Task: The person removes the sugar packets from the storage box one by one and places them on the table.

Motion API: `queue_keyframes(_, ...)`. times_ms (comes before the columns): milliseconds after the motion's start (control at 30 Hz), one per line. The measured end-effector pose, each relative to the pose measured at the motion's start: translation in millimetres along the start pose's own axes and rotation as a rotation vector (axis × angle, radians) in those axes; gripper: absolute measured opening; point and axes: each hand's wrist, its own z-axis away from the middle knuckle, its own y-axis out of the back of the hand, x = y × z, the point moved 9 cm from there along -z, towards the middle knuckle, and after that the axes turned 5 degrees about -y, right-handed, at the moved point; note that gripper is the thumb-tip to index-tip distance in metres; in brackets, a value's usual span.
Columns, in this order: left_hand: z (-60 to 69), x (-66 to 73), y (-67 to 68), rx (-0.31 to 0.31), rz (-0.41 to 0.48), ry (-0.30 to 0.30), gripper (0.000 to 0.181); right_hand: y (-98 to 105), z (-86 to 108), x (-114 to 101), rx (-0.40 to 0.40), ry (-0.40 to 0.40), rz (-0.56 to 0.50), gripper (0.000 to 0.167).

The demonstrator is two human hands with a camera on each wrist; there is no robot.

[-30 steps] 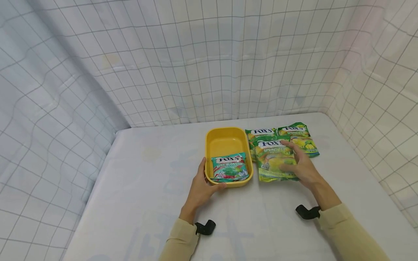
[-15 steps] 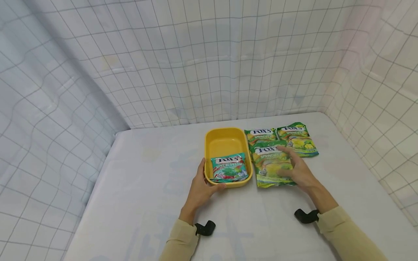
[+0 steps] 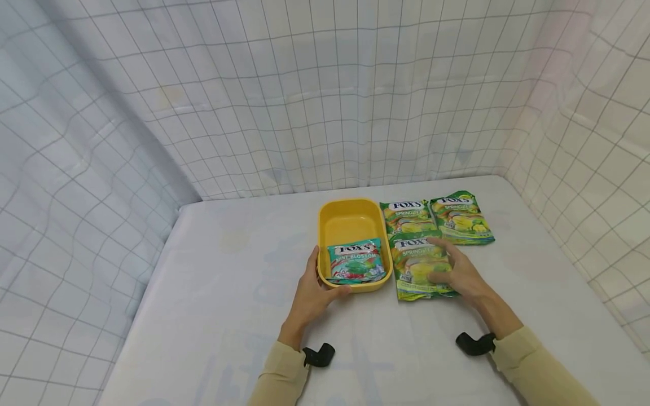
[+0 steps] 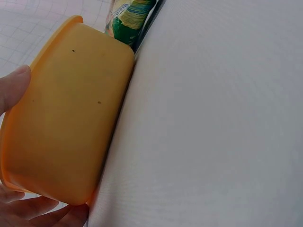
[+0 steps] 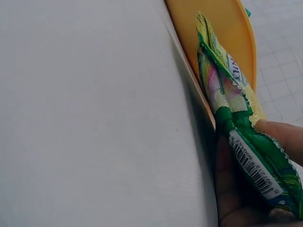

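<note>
Head view, left hand point(image 3: 311, 293) gripping yellow tub point(image 3: 350, 223) at seven o'clock, right hand point(image 3: 464, 276) pinching nearest green pouch point(image 3: 413, 276) beside four-o'clock rim, white surface point(image 3: 228, 282) stretching toward nine.

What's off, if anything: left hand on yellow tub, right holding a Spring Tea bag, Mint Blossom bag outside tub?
The Mint Blossom bag lies inside the yellow tub, not outside: head view. Left hand on it, right hand holding Spring Tea bag: correct.
</note>
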Motion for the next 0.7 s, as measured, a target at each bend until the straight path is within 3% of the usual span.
queue_keyframes(700, -0.1, -1.6, -0.8, -0.006, 0.037, -0.013, 0.122, 5, 14.3, -13, 0.099, 0.015, 0.160, 0.092)
